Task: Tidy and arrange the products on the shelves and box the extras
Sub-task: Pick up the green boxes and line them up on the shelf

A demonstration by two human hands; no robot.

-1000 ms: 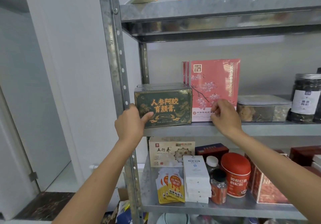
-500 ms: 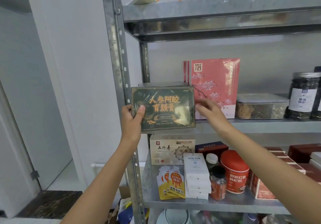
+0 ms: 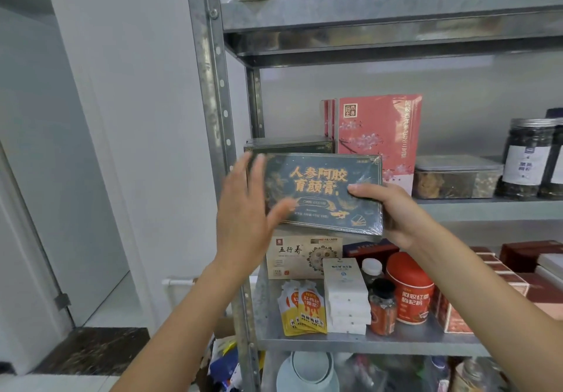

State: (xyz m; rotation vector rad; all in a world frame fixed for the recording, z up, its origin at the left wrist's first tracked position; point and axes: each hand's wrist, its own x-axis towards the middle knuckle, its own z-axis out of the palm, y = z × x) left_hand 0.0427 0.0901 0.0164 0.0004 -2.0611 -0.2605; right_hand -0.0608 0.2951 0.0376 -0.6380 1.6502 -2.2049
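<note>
In the head view, a cellophane-wrapped dark green box [image 3: 323, 193] with gold lettering is held clear of the middle shelf [image 3: 487, 209], in front of its edge and slightly tilted. It is gripped at its right lower corner by the right hand [image 3: 393, 212], thumb laid on the front face and fingers curled behind, apparently so that the whole weight is carried by one hand. The left hand [image 3: 246, 206] is spread and blurred at the box's left edge; whether it touches cannot be told. A second green box [image 3: 289, 145] is left on the shelf beside the pink boxes [image 3: 377, 139].

A second ago the held box stood at the shelf front. Half a second ago it was clasped between both hands. Since then it has been drawn out and the left grip released.
</note>
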